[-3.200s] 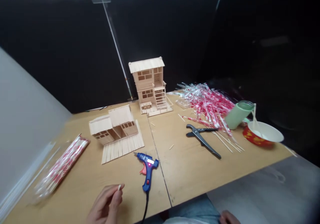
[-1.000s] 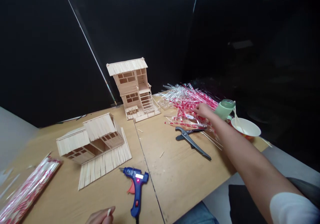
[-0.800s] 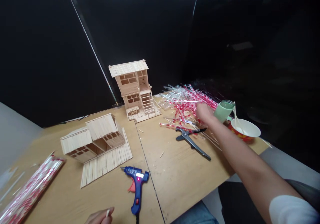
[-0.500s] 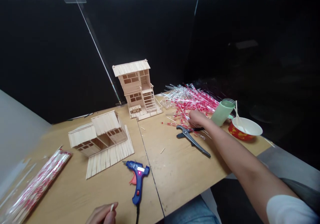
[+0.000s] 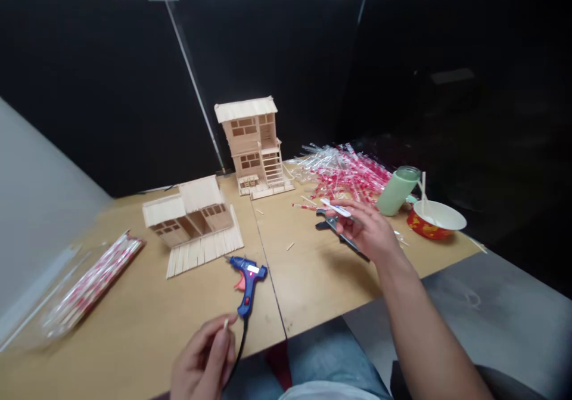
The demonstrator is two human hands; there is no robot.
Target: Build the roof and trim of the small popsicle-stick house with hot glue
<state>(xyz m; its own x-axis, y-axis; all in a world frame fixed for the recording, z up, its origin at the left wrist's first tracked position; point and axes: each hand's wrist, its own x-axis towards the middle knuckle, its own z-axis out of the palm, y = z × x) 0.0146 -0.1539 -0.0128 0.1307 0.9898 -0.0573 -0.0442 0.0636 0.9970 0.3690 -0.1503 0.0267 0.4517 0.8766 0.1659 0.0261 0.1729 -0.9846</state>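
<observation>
My left hand (image 5: 206, 355), low in the view, pinches a short piece of wooden stick (image 5: 226, 324) between thumb and fingers. A slim white pen-like thing (image 5: 336, 207) is held in the fingers of my right hand (image 5: 364, 227), above the table. Partly hidden under that hand lies a pair of dark pliers (image 5: 330, 221). Just beyond my left hand, a blue hot glue gun (image 5: 249, 278) with a lit red light rests on its side. Behind it stands a low stick-built house (image 5: 201, 209) on a plank base; a two-storey stick house (image 5: 252, 143) with a stair is at the back.
Crumpled red and clear wrappers (image 5: 348, 173) are heaped at the back right. Near them are a green jar (image 5: 398, 191), tilted in view, and a red bowl (image 5: 433, 227) with chopsticks. A packet of wrapped sticks (image 5: 96, 278) lies at left. The glue gun's cord (image 5: 241, 343) runs off the front edge.
My right hand has come back from the wrapper heap with the white pen-like thing. My left hand has risen further into view, still pinching the stick piece. The view has shifted slightly.
</observation>
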